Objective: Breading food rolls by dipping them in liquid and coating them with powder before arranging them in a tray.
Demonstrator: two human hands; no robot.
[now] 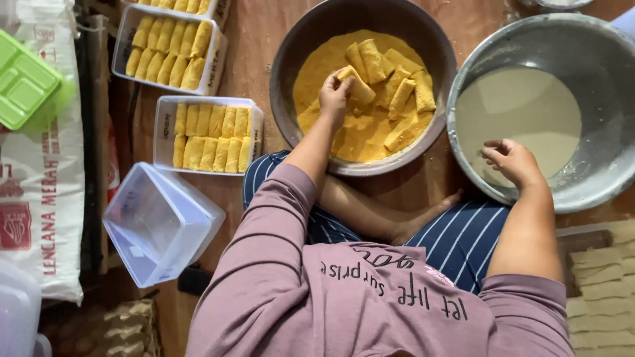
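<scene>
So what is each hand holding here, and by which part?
The left hand grips a breadcrumb-coated roll by its near end, over the crumb bowl. The right hand holds nothing; it rests at the batter basin's rim.

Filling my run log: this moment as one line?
left hand: holds breaded roll in crumb bowl | right hand: on batter basin rim

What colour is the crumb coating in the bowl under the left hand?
Orange-yellow crumbs, matching the coated rolls in the dark bowl; head view shows it.
</scene>
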